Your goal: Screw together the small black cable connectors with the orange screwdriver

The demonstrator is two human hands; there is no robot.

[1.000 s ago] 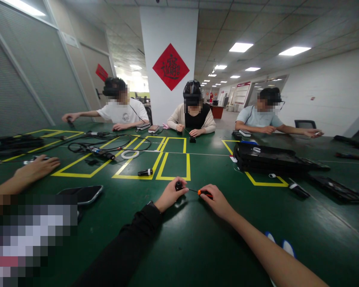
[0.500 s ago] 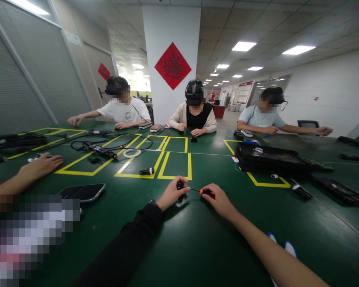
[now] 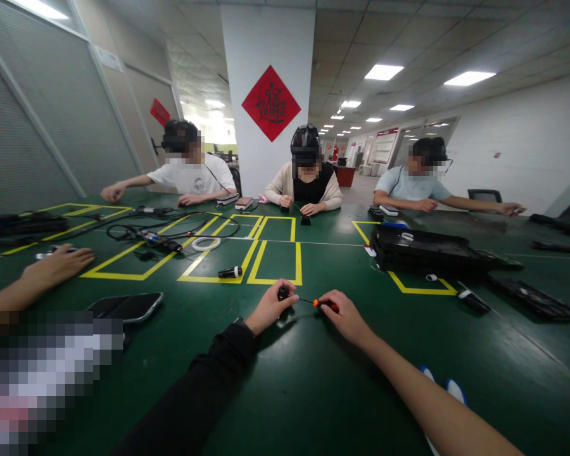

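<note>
My left hand (image 3: pixel 269 307) is closed around a small black cylindrical part (image 3: pixel 283 292), just above the green table (image 3: pixel 285 392). In my right hand (image 3: pixel 344 316) is a screwdriver (image 3: pixel 318 303) with an orange and black handle, gripped between thumb and fingers. Its thin shaft points left, and the tip reaches the black part at my left fingers; whether it sits inside a screw is too small to see. Beyond my hands, a black cylinder with a white band (image 3: pixel 230 272) lies inside a yellow tape outline (image 3: pixel 275 282).
A phone (image 3: pixel 126 307) lies to the left, near a co-worker's hand (image 3: pixel 59 263). Black cables (image 3: pixel 171 231) and a white ring (image 3: pixel 206 244) are further back. Stacked black casings (image 3: pixel 422 250) stand at right. Several people sit around the table.
The whole view has shifted slightly, so everything appears a little further left. Both hands keep their hold on the black part and the screwdriver, with little other visible movement.
</note>
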